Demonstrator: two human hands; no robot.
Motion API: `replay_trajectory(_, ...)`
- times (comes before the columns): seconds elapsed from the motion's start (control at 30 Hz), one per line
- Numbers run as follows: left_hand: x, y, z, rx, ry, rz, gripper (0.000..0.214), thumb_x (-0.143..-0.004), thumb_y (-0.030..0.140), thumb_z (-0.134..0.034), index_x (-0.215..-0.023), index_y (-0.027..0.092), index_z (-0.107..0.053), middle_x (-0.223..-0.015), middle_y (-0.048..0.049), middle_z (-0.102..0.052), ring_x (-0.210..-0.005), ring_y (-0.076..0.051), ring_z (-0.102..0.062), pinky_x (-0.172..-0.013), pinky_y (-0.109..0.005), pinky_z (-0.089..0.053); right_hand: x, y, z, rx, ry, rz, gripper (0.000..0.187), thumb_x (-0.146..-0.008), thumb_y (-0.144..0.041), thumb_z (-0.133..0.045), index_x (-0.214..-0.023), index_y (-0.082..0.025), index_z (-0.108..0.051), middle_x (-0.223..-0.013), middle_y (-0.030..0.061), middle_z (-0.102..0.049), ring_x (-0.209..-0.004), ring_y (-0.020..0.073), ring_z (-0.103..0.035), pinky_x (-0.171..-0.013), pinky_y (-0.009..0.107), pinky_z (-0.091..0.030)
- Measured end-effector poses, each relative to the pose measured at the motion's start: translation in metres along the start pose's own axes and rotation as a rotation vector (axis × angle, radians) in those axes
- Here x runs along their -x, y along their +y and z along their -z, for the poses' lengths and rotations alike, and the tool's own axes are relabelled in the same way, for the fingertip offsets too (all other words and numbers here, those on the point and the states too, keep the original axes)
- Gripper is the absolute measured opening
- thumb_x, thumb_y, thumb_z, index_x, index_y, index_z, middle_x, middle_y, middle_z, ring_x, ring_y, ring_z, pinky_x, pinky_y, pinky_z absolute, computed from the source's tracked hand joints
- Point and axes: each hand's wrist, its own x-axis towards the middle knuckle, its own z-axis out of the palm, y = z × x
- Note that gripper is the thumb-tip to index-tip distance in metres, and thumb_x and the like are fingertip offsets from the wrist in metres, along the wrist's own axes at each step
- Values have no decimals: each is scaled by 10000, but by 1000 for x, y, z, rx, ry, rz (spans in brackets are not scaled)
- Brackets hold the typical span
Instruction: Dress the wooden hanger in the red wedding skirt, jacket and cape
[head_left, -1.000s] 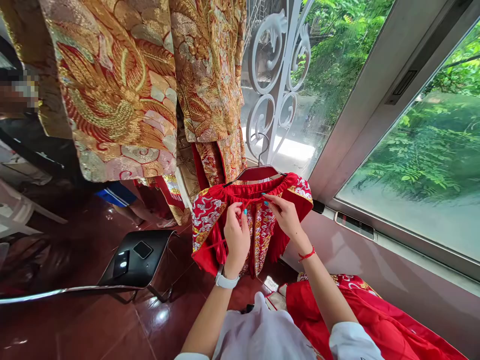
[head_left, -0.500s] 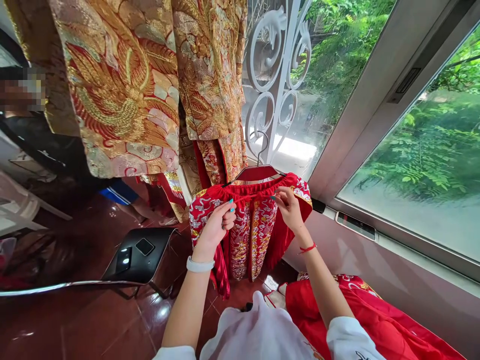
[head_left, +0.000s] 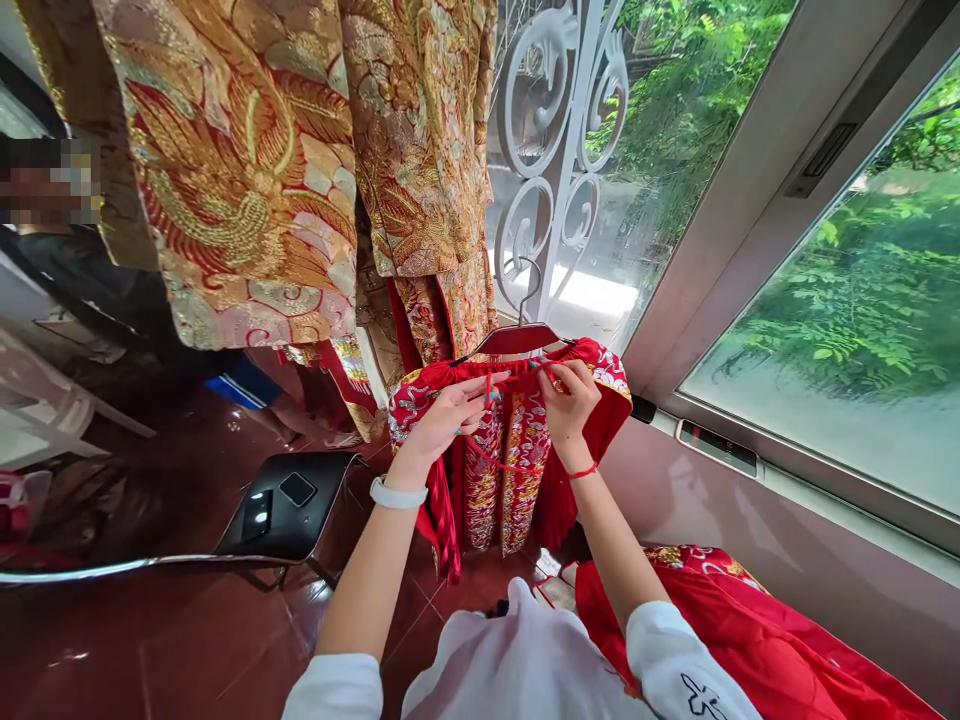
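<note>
A black stool [head_left: 289, 500] is standing on the glossy tiled floor [head_left: 150, 640] under hanging gold robes [head_left: 240, 170]. The left hand [head_left: 450, 415] and right hand [head_left: 568, 400] are each pinching a thin red cord [head_left: 501, 465] at the waistband of the red skirt [head_left: 521, 490], which is hanging beside the window [head_left: 862, 300].

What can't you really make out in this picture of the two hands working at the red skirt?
Head view only:
- How the red cord is tied: the left hand and right hand cover that spot.
- What the hanger hook hangs on: it is lost against the white grille.
- Top of the golden robe: cut off by the upper edge.
</note>
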Motion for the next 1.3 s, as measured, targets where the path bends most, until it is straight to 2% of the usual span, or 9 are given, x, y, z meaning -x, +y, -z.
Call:
replay_trajectory(0.17,-11,-5,-5,-451,165,-294,350,-879,326,-662,-1205,221,-731,-865,-1,-465,-626,-84,-399,-545,-195,-391,-19,-9,-1,-321,-574,49,380,-905,-523,-617,-752,-206,-762,-730,45,-638,-682,171,-578,-638,301,-475)
replay_trajectory(0.23,-13,-4,-5,-675,158,-374,327,-912,245,-610,-1220,243,-721,-929,-12,-470,-783,-119,-505,-729,-228,-491,-24,-12,4,-362,-678,68,397,-911,-537,-612,-777,-203,-778,-769,54,-661,-727,177,-597,-680,306,-488)
replay_trajectory(0.33,-15,-7,-4,-855,103,-418,363,-943,168,-537,-1263,247,-690,-990,-25,-473,-933,-138,-550,-946,-283,-494,-25,-15,7,-370,-720,70,382,-903,-530,-632,-811,-195,-793,-816,64,-682,-764,180,-610,-714,312,-499)
replay_trajectory(0.57,-19,-22,1,-934,175,-598,333,-930,141,-542,-1190,255,-716,-1210,-73,-479,-1229,-193,-524,-1123,-381,-434,-13,-15,7,-303,-675,23,306,-915,-451,-633,-868,-194,-791,-886,67,-677,-764,166,-583,-664,284,-469)
replay_trajectory(0.73,-17,-16,7,-887,77,-558,296,-889,135,-582,-1123,242,-728,-1359,-101,-495,-967,-174,-647,-839,-347,-607,-6,-13,9,-206,-686,31,260,-938,-383,-616,-874,-208,-797,-832,36,-607,-779,166,-562,-732,306,-473)
replay_trajectory(0.9,-16,-12,8,-862,72,-533,187,-860,150,-609,-982,210,-738,-1420,-109,-495,-873,-163,-671,-666,-306,-614,3,-10,6,-94,-528,39,140,-899,-286,-671,-875,-234,-798,-958,59,-579,-942,205,-571,-879,375,-494)
replay_trajectory(1.07,-18,-14,2,-981,159,-656,126,-901,174,-580,-825,182,-679,-1338,-115,-575,-1056,-230,-666,-853,-372,-602,11,-10,3,-73,-369,81,152,-902,-220,-639,-872,-235,-787,-976,68,-574,-923,203,-583,-862,380,-517)
replay_trajectory(1.2,-10,-17,5,-1142,218,-676,167,-956,185,-510,-932,187,-676,-1240,-114,-618,-968,-206,-688,-915,-381,-569,8,-3,12,56,-200,157,239,-933,-193,-548,-877,-262,-770,-998,88,-601,-937,233,-570,-823,415,-520)
replay_trajectory(1.3,2,-19,14,-1229,225,-665,214,-972,163,-464,-1033,196,-666,-1162,-95,-645,-1014,-206,-681,-938,-356,-559,2,8,24,188,-151,213,274,-930,-170,-510,-853,-265,-755,-986,98,-614,-898,248,-545,-795,442,-505)
